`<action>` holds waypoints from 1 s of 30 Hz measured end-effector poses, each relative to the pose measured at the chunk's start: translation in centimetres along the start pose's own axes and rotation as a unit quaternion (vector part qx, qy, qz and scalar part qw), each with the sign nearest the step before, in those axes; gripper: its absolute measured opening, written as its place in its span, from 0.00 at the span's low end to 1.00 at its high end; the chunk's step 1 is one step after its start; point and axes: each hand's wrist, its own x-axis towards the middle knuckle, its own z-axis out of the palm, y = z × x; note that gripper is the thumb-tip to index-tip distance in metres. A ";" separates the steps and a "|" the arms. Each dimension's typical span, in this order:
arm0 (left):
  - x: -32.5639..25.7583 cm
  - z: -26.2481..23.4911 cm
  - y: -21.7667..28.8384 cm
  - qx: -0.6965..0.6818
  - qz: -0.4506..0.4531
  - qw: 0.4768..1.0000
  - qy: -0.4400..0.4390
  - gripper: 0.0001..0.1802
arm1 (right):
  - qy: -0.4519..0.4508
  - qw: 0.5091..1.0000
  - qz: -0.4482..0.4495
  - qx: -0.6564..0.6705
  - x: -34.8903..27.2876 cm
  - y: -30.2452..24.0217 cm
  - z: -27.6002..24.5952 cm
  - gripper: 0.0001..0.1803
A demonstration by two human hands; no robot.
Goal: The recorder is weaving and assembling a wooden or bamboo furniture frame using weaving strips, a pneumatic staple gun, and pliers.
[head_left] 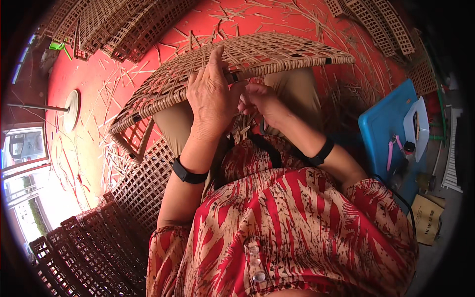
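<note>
A curved woven wicker panel (163, 79) with a wrapped rim lies across my knees, its open lattice reaching away from me. My left hand (208, 99) is closed over the rim near its middle, index finger stretched up along the weave, thumb side toward the other hand. Just right of it, below the rim, my right hand (262, 101) has its fingers pinched together close to the left thumb. What those fingers hold, if anything, is too small and shaded to make out. Black bands circle both forearms.
More wicker panels are stacked at far left (116, 24), far right (381, 24) and near left (94, 247). Cut strips litter the red floor (188, 22). To my right stands a blue plastic stool (378, 114) bearing a white container (418, 126) and pink-handled tool (391, 148).
</note>
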 end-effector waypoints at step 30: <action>2.8 -4.8 -2.8 -0.187 0.011 0.961 -0.202 0.16 | 0.052 0.983 -0.177 0.011 2.5 -0.2 0.8 0.12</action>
